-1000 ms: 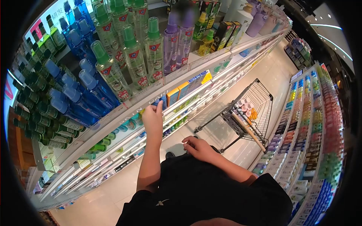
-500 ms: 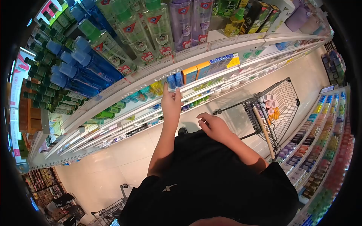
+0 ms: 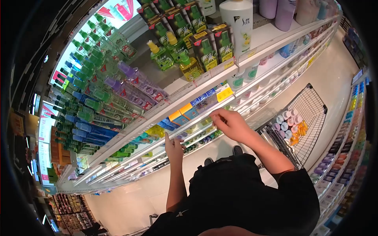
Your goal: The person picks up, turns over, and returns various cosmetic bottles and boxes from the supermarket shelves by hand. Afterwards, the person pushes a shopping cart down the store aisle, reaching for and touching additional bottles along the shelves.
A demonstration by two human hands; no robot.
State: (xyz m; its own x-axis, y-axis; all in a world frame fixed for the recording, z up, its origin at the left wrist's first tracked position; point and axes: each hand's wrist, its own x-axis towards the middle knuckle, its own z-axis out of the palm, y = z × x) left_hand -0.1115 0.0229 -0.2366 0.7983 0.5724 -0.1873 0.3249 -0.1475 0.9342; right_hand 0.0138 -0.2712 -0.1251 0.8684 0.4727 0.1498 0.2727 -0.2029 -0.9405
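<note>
While the left hand [image 3: 174, 149] lifts its index finger toward the lower shelf [image 3: 198, 118], its other fingers bend loosely and the palm is unclosed. Near that raised fingertip lie yellow bottles [image 3: 156, 131], with blue bottles [image 3: 168, 124] next along the row, then orange boxes [image 3: 179, 118] and dark blue packs [image 3: 203, 98]. Farther along, the right hand [image 3: 230, 124] hangs in front of the same shelf, fingers half curled and slack around nothing visible; whether its fingertips touch the shelf edge is hard to tell from this angle. On the upper shelf, purple spray bottles [image 3: 136, 80] stand beside green ones, with black boxes [image 3: 204, 48] and a white bottle [image 3: 239, 27] farther right. To the person's right, a shopping cart [image 3: 315, 114] holds pink-lidded containers [image 3: 292, 115] and orange packs [image 3: 302, 128].
</note>
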